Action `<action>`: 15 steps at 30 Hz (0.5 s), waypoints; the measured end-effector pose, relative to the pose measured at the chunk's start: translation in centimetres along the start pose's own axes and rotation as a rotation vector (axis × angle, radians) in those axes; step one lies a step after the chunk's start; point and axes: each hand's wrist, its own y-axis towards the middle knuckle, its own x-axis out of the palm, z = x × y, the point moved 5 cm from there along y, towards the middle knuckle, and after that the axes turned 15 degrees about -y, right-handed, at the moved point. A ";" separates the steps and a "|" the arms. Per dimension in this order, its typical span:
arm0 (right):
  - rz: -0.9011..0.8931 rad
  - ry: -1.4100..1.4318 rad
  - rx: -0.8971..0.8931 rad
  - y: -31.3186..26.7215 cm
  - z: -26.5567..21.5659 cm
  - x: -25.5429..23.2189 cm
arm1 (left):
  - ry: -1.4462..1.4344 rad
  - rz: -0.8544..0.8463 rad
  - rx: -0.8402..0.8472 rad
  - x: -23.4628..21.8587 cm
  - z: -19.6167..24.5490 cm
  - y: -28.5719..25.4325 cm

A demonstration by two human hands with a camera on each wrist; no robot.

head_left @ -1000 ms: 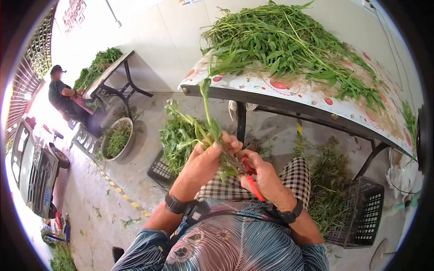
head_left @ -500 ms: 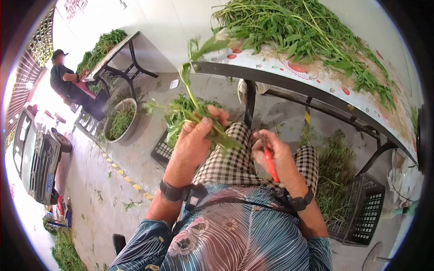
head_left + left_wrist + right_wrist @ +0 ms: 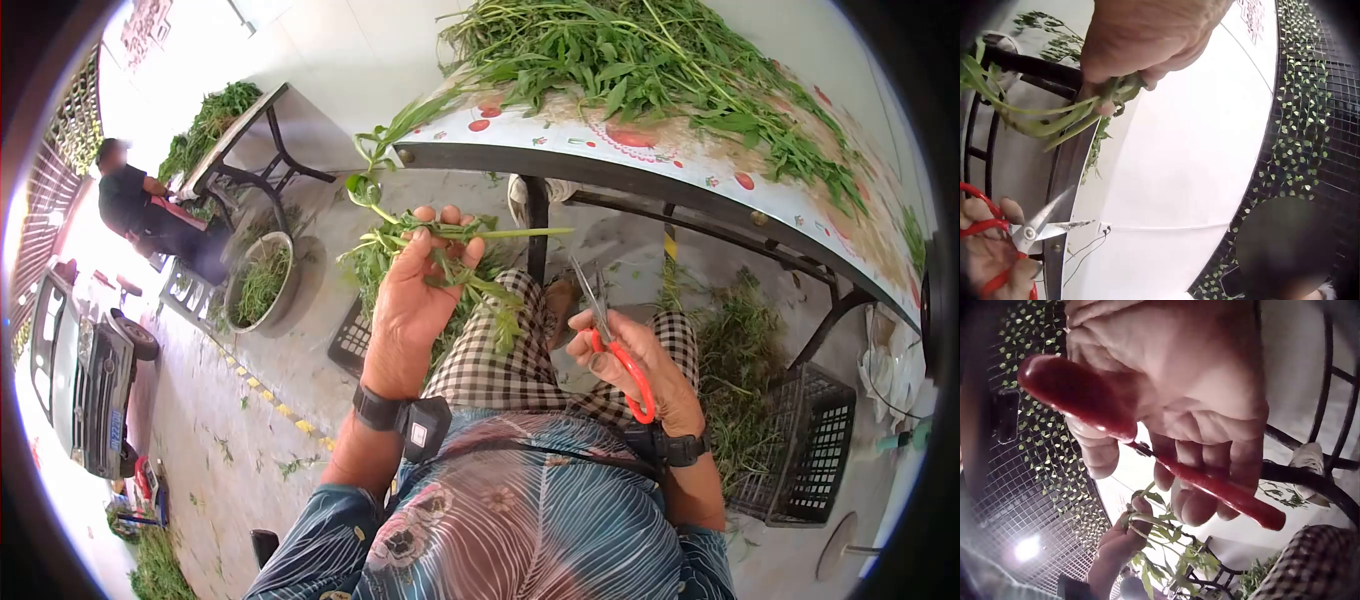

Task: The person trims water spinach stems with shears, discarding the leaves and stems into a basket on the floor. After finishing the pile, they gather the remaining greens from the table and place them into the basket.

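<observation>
My left hand (image 3: 412, 300) pinches leafy green stems (image 3: 535, 232) between thumb and fingers; one pale stem points right, leaves hang to the left and below. To the right, my right hand (image 3: 640, 365) holds red-handled scissors (image 3: 640, 392), their blades parted and pointing up toward the stem without touching it. The left wrist view shows the parted scissor blades (image 3: 1047, 228) below the stem ends (image 3: 1063, 122). In the right wrist view the red handles (image 3: 1222, 494) lie across my fingers, with the left hand (image 3: 1113, 550) and its stems beyond.
A table (image 3: 560, 150) bears a large heap of greens (image 3: 640, 70). Black crates (image 3: 815, 450) stand at the right and left of my knees, with greens about them. Back left are a basin (image 3: 290, 290), another table (image 3: 232, 135) and a seated person (image 3: 135, 205); a vehicle (image 3: 85, 370) stands far left.
The scissors have come away from the stems and moved right, and their blades now show parted. My left hand has moved left and turned, bringing a stem to point right.
</observation>
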 end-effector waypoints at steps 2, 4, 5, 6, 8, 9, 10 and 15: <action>0.013 0.017 0.014 -0.3 -0.2 -0.2 | -0.017 -0.028 -0.021 0.5 -0.6 0.1; -0.001 0.002 0.011 -0.4 0.5 -0.3 | 0.011 -0.100 -0.069 0.7 -1.3 0.1; -0.008 -0.005 0.011 -0.4 0.8 -0.3 | 0.024 -0.134 -0.095 0.8 -1.8 0.0; 0.005 0.035 -0.003 -0.4 0.9 -0.3 | 0.035 -0.121 -0.110 1.2 -2.3 -0.3; 0.030 0.116 -0.028 -0.5 0.9 -0.3 | 0.034 -0.147 -0.168 1.0 -3.3 -0.3; 0.039 0.058 -0.036 -0.5 0.9 -0.3 | 0.032 -0.160 -0.197 0.9 -3.8 -0.4; 0.048 -0.001 -0.045 -0.3 0.7 -0.3 | 0.039 -0.133 -0.204 0.9 -4.5 -0.6; 0.122 -0.095 -0.067 0.6 0.8 -0.4 | 0.123 -0.103 -0.285 1.3 -7.2 -1.1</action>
